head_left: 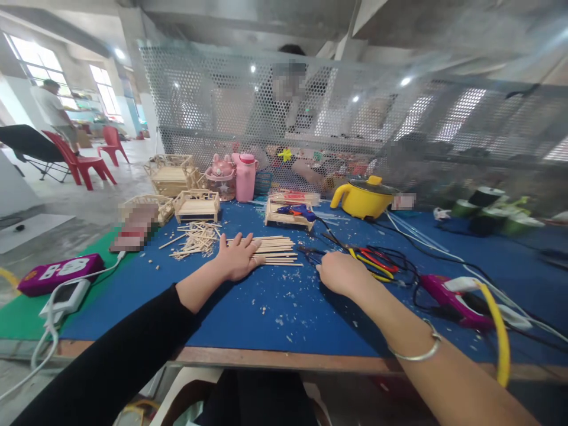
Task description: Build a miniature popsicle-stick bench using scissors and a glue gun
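Note:
My left hand [238,257] lies flat on the blue mat, fingers spread, its fingertips resting on a row of long wooden sticks [277,249]. My right hand [341,272] rests knuckles-up with curled fingers on the mat just right of those sticks, beside red- and yellow-handled cutters [373,262]; whether it holds anything is hidden. A loose heap of short sticks [197,238] lies left of my left hand. A blue glue gun [298,210] sits on a small stick-built frame [288,218] behind the sticks.
Stick-built miniature furniture [196,205] stands at the back left, with pink bottles [245,176] and a yellow pot [364,197]. A purple power strip [60,273] and white charger [66,296] lie left. A pink tool [452,299] and cables lie right. Behind the mesh screen [355,118] sits another person.

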`<state>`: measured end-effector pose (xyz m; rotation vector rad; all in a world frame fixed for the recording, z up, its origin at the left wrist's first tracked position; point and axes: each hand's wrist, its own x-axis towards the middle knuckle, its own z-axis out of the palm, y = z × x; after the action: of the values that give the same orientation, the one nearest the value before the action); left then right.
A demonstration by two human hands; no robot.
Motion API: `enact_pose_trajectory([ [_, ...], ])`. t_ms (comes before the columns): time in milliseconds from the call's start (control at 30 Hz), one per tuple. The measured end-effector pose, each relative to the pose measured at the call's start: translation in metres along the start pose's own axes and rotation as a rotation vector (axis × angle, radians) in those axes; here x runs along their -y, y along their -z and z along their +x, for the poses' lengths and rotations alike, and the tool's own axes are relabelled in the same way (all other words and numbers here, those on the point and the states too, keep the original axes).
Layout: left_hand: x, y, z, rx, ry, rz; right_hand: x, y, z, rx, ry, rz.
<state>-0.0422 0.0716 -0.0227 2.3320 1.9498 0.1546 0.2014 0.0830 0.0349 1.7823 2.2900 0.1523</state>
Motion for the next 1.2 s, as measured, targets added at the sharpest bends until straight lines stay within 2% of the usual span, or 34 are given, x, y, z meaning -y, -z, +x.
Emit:
enact_pose_trajectory([
  [100,-0.009,-0.005,-0.006,-0.107,0.184,-0.007,0.009,0.009,0.014,-0.067,-0.001,0.031],
  [167,-0.014,-0.008,-0.008,-0.124,0.258,-0.041,0.021,0.010,0.028,-0.119,0.121,0.139],
  [233,-0.014,-0.011,-0.006,-0.111,0.278,-0.071,0.037,0.004,0.045,-0.158,0.310,0.247],
  [267,-0.013,-0.012,-0.005,-0.109,0.275,-0.078,0.046,-0.002,0.053,-0.151,0.347,0.271],
  [400,-0.004,-0.014,0.004,-0.123,0.227,-0.046,0.076,-0.026,0.073,-0.086,0.168,0.332],
  [500,0.000,-0.012,0.006,-0.138,0.192,-0.009,0.085,-0.035,0.072,-0.116,0.151,0.356],
  [567,0.000,-0.009,0.006,-0.165,0.219,0.017,0.087,-0.037,0.068,-0.173,0.143,0.362],
  [667,0.001,-0.005,0.009,-0.192,0.171,0.052,0.088,-0.038,0.066,-0.208,0.134,0.372],
  [767,0.002,-0.002,0.014,-0.070,0.004,0.018,0.085,-0.037,0.068,-0.168,0.203,0.399],
  [833,0.003,-0.001,0.016,0.005,-0.042,-0.010,0.078,-0.034,0.069,-0.166,0.245,0.457],
  [900,0.003,-0.002,0.016,-0.023,-0.015,-0.015,0.069,-0.030,0.068,-0.207,0.260,0.531],
  [967,0.002,-0.003,0.014,-0.096,0.070,0.003,0.061,-0.025,0.064,-0.228,0.239,0.564],
  [1067,0.004,-0.004,0.012,-0.125,0.171,0.032,0.050,-0.018,0.055,-0.130,0.152,0.489],
  [1133,0.007,-0.002,0.013,-0.081,0.130,0.028,0.040,-0.011,0.049,-0.051,0.167,0.425],
  [1200,0.009,0.000,0.014,-0.048,0.053,0.015,0.025,-0.003,0.044,-0.026,0.219,0.382],
])
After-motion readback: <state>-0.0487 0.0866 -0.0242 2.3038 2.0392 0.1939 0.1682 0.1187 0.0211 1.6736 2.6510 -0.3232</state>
